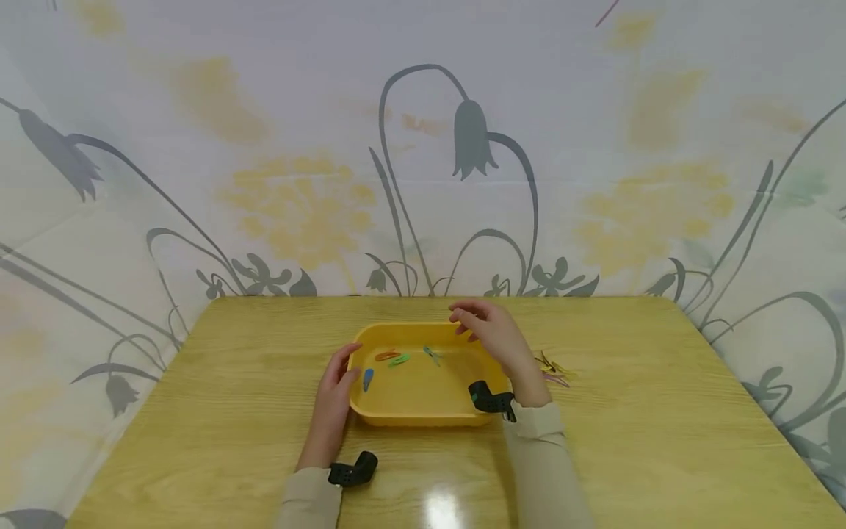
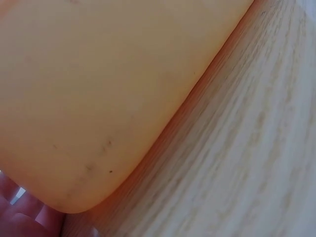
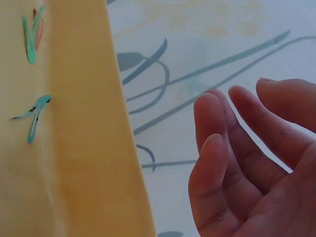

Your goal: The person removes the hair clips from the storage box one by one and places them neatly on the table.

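My left hand [image 1: 335, 393] holds the left side of a yellow plastic tray [image 1: 429, 421], its thumb near the rim. Only some fingers [image 2: 29, 219] show beside the tray's corner in the left wrist view. Inside the tray lie a blue hair clip [image 1: 367, 379], an orange hair clip [image 1: 386, 355], a green hair clip [image 1: 399, 360] and a teal hair clip [image 3: 35, 116] with dark marks, which is spread apart. Over the tray's far right corner is my right hand [image 1: 494, 334], fingers loosely bent and apart, with nothing between them.
Just right of the tray, several gold clips [image 1: 550, 363] and a pink clip [image 1: 557, 380] lie on the wooden table [image 1: 648, 433], partly behind the right forearm. A flower-printed cloth [image 1: 423, 220] hangs behind the table's far edge.
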Action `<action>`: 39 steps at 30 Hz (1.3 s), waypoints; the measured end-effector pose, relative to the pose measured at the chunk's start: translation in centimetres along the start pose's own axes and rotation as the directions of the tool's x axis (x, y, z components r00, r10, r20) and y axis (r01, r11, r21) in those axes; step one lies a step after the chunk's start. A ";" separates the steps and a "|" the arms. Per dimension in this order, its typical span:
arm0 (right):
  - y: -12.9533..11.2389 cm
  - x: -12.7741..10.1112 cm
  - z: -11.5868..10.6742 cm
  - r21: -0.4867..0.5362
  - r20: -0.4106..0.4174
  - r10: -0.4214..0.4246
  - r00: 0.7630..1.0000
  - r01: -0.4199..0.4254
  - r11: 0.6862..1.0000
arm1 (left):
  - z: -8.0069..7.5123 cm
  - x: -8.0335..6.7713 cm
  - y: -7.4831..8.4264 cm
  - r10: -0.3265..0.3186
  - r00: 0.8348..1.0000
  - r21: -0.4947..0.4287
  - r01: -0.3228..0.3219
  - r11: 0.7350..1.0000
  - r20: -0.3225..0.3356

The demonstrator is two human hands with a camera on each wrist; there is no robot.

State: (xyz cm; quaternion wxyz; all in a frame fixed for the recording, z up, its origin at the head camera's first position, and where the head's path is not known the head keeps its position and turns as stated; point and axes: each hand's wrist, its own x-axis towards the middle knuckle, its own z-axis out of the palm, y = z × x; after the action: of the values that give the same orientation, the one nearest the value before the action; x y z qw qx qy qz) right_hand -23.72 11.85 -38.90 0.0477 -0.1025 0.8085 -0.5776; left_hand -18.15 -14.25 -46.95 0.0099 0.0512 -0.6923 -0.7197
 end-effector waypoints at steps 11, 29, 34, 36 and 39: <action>1.2 0.2 2.1 -0.135 0.038 0.045 0.998 -0.040 0.990 | -0.4 -0.8 0.1 0.001 1.000 -0.001 -0.001 1.000 -0.021; 0.9 0.8 2.6 -0.424 0.052 0.008 0.999 0.015 0.905 | 0.5 -1.0 -1.0 0.051 0.998 -0.034 -0.053 0.998 -0.048; 1.0 1.4 2.6 -0.397 0.084 0.016 0.996 0.019 0.917 | 0.3 -0.5 -0.6 0.057 0.998 -0.016 -0.058 0.998 -0.040; 1.1 1.5 2.5 -0.411 0.083 0.025 0.996 0.011 0.912 | 0.3 -0.3 -0.5 0.053 0.998 -0.017 -0.054 0.998 -0.036; 0.9 1.2 2.3 -0.459 0.079 0.046 0.996 -0.005 0.888 | 0.6 0.0 -0.3 0.055 0.998 -0.027 -0.055 0.998 -0.027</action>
State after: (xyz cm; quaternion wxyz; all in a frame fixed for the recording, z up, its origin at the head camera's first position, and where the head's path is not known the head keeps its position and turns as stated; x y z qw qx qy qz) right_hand -24.55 9.74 -40.41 0.0650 -0.1255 0.9203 -0.3649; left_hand -18.15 -13.59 -47.19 0.0394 0.0415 -0.6831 -0.7281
